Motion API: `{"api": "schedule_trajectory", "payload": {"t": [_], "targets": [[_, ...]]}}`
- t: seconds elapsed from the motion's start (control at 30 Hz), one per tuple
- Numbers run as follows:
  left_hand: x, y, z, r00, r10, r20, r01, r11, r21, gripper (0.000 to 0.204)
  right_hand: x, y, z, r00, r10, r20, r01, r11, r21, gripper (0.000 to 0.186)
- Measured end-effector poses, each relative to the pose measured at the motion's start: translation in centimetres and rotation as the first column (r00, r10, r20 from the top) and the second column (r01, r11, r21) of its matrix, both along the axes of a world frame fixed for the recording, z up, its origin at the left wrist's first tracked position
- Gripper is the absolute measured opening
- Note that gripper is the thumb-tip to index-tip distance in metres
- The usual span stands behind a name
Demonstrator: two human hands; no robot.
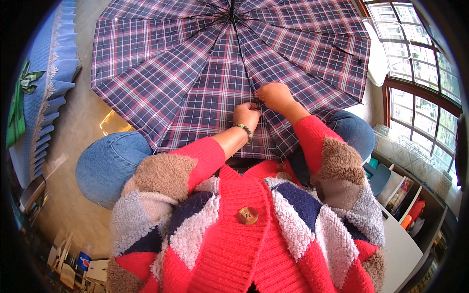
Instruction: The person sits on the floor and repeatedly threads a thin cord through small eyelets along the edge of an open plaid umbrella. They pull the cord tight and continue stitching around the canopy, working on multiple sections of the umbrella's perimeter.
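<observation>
An open plaid umbrella [210,97] in navy, red and white lies across my lap, its inner side facing me. Thin dark ribs run from the hub [232,18] at the top out to the near edge. My left hand [247,116], with a beaded bracelet at the wrist, pinches the umbrella rib [248,73] that comes down the middle. Just above it and to the right, my right hand [276,99] is closed beside the same rib. Its curled fingers hide whatever is in them.
My jeans-clad knees [110,166] sit under the umbrella's near edge. To the left is a bed with a blue ruffled cover [51,93]. A dark-framed window [415,63] fills the right side, above open drawers [408,200] with small items. Assorted things [80,266] lie at lower left.
</observation>
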State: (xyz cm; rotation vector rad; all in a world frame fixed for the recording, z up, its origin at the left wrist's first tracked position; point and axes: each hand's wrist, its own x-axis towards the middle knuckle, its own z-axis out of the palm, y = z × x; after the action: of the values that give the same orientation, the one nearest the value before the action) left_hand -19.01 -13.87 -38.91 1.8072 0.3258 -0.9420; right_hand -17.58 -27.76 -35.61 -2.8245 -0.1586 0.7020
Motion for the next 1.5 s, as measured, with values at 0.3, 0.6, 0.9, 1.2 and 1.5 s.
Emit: {"api": "schedule_trajectory", "payload": {"t": [0.3, 0.6, 0.9, 1.2, 1.5], "targets": [[-0.3, -0.1, -0.4, 0.995, -0.073, 0.073, 0.066, 0.994, 0.090, 0.024, -0.1, 0.5, -0.8, 1.000, 0.000, -0.030, 0.000, 1.000, -0.003, 0.012], [-0.8, -0.1, -1.2, 0.999, 0.034, -0.010, -0.034, 0.999, -0.018, 0.018, -0.1, 1.4, -1.1, 0.996, -0.084, 0.026, 0.084, 0.996, 0.009, 0.018], [-1.3, -0.5, -1.6, 0.995, 0.005, 0.099, -0.006, 1.000, 0.012, 0.010, 0.3, 1.9, -0.5, 0.997, -0.074, -0.004, 0.075, 0.995, 0.072, 0.029], [-0.8, -0.9, 1.3, 0.984, -0.124, 0.129, 0.083, 0.955, 0.285, 0.023, 1.4, 3.5, -1.1, 0.971, 0.237, -0.024, -0.238, 0.963, -0.123, 0.009], [-0.6, -0.6, 2.1, 0.989, -0.106, 0.098, 0.081, 0.970, 0.228, 0.022, 1.7, 3.4, -1.9, 0.852, 0.332, 0.405, -0.338, 0.939, -0.060, 0.009]]}}
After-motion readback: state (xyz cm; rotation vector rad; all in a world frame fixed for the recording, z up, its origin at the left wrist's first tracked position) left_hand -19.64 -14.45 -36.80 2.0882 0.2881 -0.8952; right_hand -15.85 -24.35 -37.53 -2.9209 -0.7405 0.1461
